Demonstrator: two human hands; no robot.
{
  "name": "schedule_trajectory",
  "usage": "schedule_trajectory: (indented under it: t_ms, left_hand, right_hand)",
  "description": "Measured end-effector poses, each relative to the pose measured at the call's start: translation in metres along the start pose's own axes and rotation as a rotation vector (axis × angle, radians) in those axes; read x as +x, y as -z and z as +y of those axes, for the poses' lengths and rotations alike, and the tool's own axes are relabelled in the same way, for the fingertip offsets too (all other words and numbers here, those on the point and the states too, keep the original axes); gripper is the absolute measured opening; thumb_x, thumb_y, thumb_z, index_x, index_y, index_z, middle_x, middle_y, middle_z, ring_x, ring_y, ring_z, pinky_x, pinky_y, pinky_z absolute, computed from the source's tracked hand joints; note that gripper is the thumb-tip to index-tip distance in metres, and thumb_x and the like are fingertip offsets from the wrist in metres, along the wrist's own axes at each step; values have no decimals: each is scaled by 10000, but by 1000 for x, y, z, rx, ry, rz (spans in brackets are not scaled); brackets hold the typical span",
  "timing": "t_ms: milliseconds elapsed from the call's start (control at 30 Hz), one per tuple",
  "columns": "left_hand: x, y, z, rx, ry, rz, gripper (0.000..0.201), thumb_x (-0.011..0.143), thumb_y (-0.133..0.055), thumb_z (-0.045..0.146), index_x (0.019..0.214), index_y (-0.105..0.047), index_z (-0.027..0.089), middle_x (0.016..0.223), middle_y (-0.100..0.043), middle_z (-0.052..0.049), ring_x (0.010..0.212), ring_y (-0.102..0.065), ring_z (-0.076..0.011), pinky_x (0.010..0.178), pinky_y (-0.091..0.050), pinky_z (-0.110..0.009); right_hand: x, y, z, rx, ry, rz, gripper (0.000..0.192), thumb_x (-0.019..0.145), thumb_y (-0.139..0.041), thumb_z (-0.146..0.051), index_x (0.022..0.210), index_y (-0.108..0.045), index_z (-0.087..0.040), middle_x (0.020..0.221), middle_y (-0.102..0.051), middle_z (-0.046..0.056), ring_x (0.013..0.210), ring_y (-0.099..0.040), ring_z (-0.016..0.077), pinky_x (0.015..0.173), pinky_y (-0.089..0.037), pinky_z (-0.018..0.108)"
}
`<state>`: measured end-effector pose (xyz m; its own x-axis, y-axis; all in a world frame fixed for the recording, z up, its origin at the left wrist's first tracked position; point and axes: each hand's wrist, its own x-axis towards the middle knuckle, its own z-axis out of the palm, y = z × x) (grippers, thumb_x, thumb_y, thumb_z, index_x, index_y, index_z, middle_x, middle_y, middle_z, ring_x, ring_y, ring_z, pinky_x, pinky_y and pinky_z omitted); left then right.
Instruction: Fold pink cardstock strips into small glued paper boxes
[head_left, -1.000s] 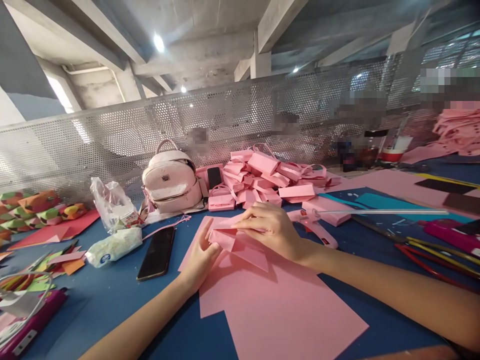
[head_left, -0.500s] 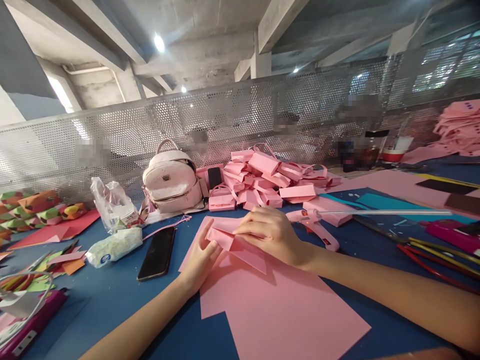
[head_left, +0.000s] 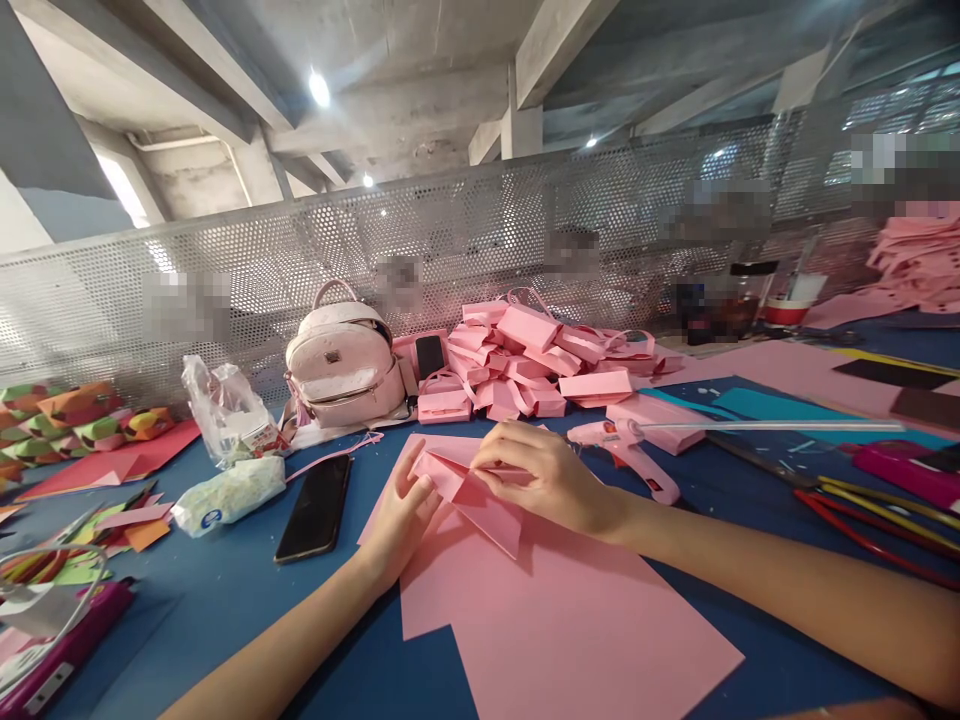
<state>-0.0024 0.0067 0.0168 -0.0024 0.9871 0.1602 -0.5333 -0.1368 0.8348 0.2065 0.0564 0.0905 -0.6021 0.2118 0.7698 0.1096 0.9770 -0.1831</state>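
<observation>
L hand (head_left: 401,515) half-closed on folded pink paper (head_left: 442,477), R hand (head_left: 544,475) pinching it (lg. sheet (head_left: 592,620) under, twd near edge of surface (head_left: 217,610)); best hold corners sq., crease evenly.

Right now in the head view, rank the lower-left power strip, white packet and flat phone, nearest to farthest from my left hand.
1. Flat phone, just left.
2. White packet, left of the phone.
3. Power strip, lower-left corner.

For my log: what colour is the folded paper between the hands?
The folded paper is pink, best seen in the head view.
</observation>
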Motion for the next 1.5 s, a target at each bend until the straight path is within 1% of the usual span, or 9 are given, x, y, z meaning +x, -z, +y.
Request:
schedule_trajectory:
  t_ms: [167,367,600,800,1000,1133,1333,1500]
  left_hand:
    - [0,-2,3,-17,1,-4,758,792,-767,396,1447,-411,259,1350,-614,-121,1285,-550,-290,1126,-375,-443]
    - [1,-2,4,-26,7,-19,768,790,-770,396,1452,-405,258,1390,-577,-125,1301,-531,-312,1133,-362,-477]
    - [-1,-4,5,-8,15,0,791,757,-790,437,1443,-429,279,1372,-594,-124,1290,-542,-313,1110,-397,-470]
    - [1,1,2,-49,-22,-6,759,744,-810,404,1403,-467,247,1356,-595,-129,1328,-505,-304,1142,-354,-455]
    - [3,4,-1,-67,-29,-15,797,717,-832,413,1400,-463,235,1302,-623,-134,1325,-504,-315,1142,-344,-470]
    - [2,2,0,-68,-30,-4,805,719,-830,414,1412,-457,243,1321,-614,-144,1300,-529,-322,1131,-356,-486]
    - [2,1,1,-76,-31,-7,812,719,-833,406,1416,-453,235,1335,-603,-145,1311,-517,-324,1132,-358,-471]
    - [2,2,1,-76,-22,-36,801,728,-826,405,1416,-451,238,1340,-600,-146,1306,-521,-322,1132,-350,-474]
  right_hand:
    - [-3,0,6,26,-26,8,117,912,-600,-154,959,-696,-201,896,-679,56,816,-635,169,731,-530,287]
    - [-8,0,10,45,-68,24,148,916,-616,-165,1000,-728,-211,889,-688,52,815,-625,173,716,-523,298]
    - [-5,-2,1,17,-32,30,165,943,-588,-192,991,-746,-208,844,-686,57,788,-623,176,691,-520,299]
    - [-7,-7,2,32,-13,36,181,953,-571,-190,993,-744,-221,837,-685,52,793,-613,177,697,-509,309]
    - [-7,-9,1,37,3,34,153,945,-600,-198,979,-748,-219,837,-696,51,782,-594,175,693,-491,307]
    - [-5,-7,-2,25,12,28,156,942,-600,-184,966,-750,-218,825,-693,48,771,-592,173,681,-489,299]
    - [-5,-7,-2,19,34,36,139,924,-621,-152,953,-748,-203,824,-696,46,765,-583,169,670,-476,288]
    - [-5,-7,-4,10,15,28,142,930,-613,-159,955,-748,-196,819,-691,49,773,-576,174,685,-478,296]
